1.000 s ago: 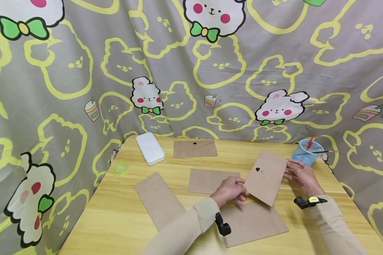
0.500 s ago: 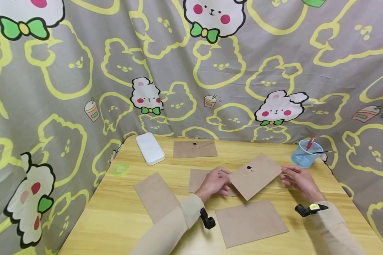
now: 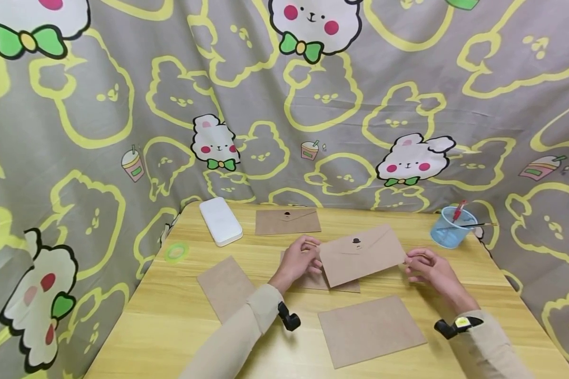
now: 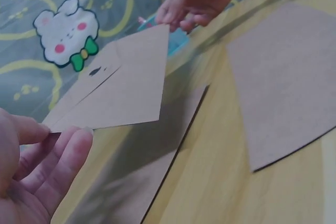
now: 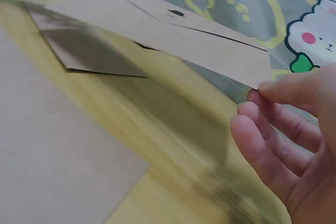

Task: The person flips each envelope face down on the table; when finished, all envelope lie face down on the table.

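A brown kraft envelope is held above the table between both hands, its flap side with a small black hat print facing up. My left hand pinches its left end between thumb and fingers. At the opposite end, my right hand pinches the right corner, as the right wrist view also shows. Partly under the raised envelope lies another brown envelope, plain side up. Nearer to me, a plain brown envelope lies flat. One more brown envelope lies slanted at the left, partly covered by my left sleeve.
At the back of the wooden table lie an envelope with its flap up and a white box. A greenish ring is at the left. The blue cup at the back right holds a red pen and a thin stick.
Both hands have carried the envelope to the left and turned it from a steep slant to nearly lengthwise across the table. The near flat envelope is now uncovered.
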A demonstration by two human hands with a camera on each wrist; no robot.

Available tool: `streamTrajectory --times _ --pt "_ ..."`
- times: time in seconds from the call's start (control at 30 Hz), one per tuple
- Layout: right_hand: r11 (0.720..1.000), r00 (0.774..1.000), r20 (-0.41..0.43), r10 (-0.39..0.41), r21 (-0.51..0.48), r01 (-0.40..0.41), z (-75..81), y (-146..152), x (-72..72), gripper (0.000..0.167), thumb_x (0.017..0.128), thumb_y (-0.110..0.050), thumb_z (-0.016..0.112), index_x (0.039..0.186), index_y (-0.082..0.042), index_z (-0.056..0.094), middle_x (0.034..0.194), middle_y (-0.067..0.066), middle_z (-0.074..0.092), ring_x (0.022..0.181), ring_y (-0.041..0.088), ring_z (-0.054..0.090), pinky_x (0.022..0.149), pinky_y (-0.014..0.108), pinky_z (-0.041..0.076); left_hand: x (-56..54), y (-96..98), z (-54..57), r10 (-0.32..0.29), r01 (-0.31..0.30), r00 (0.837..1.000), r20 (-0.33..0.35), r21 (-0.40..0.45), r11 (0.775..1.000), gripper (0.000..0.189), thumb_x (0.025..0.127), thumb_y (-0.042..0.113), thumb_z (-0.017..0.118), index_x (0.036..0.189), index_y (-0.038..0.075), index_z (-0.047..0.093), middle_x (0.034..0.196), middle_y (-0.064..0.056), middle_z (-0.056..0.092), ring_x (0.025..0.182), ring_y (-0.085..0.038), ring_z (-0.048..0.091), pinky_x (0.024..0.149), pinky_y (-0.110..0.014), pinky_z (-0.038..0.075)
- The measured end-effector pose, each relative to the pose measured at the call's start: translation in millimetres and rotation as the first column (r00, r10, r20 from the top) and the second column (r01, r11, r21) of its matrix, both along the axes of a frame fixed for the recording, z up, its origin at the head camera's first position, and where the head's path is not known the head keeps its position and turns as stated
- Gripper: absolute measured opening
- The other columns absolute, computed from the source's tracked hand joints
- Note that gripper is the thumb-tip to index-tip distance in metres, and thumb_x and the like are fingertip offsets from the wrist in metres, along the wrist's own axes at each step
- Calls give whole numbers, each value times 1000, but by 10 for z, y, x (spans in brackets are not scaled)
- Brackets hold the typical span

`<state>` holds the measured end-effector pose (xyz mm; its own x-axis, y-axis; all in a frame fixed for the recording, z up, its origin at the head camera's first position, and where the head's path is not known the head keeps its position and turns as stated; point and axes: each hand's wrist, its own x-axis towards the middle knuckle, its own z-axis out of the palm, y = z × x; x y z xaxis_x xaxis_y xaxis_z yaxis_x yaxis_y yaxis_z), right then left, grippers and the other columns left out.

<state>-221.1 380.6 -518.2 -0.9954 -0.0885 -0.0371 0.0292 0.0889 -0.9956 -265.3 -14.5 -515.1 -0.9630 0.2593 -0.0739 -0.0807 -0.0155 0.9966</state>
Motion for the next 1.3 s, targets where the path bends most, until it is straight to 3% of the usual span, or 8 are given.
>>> streamTrajectory --times 0.2,0.5,0.77,0.9,1.1,1.3 --pt "998 998 -49 33 61 -30 15 -127 51 14 109 -7 66 123 -5 66 103 -3 79 89 13 77 72 31 70 -56 -151 10 10 -10 1000 -11 -23 1000 24 108 9 64 131 5 68 113 -10 73 76 -16 74 71 -38 72" --pt "977 996 -58 61 207 -47 30 -187 111 40 109 -18 69 139 8 60 115 -5 79 97 19 79 79 36 71 -92 -269 12 21 -22 1000 -5 -61 998 22 109 4 59 127 4 72 118 -11 71 79 -18 75 78 -46 72" --pt "981 991 -130 27 194 -1 149 -217 111 33 112 -18 65 133 8 65 112 -13 80 93 9 75 77 33 70 -111 -283 36 21 -23 999 -36 -54 998 15 109 11 66 122 6 72 119 -10 77 85 -27 79 70 -37 71" --pt "981 989 -145 -15 189 42 213 -234 111 31 111 -20 66 129 5 67 109 -15 77 93 6 73 75 30 70 -111 -281 64 17 -18 999 -31 -46 999 17 110 16 67 125 10 71 125 -9 78 86 -24 78 70 -35 71" --pt "985 985 -168 -26 164 54 231 -231 99 29 112 -17 65 128 7 66 109 -12 73 102 3 69 78 28 69 -127 -243 91 26 -27 998 -56 -27 999 21 110 18 68 127 7 69 129 -20 75 82 -18 77 69 -34 71" --pt "993 984 -176 -27 108 47 206 -218 74 25 112 -17 64 126 3 66 105 -8 75 99 5 73 79 30 70 -155 -173 108 34 -34 998 -55 -3 999 23 110 17 67 129 5 67 129 -28 74 80 -18 78 74 -39 72"
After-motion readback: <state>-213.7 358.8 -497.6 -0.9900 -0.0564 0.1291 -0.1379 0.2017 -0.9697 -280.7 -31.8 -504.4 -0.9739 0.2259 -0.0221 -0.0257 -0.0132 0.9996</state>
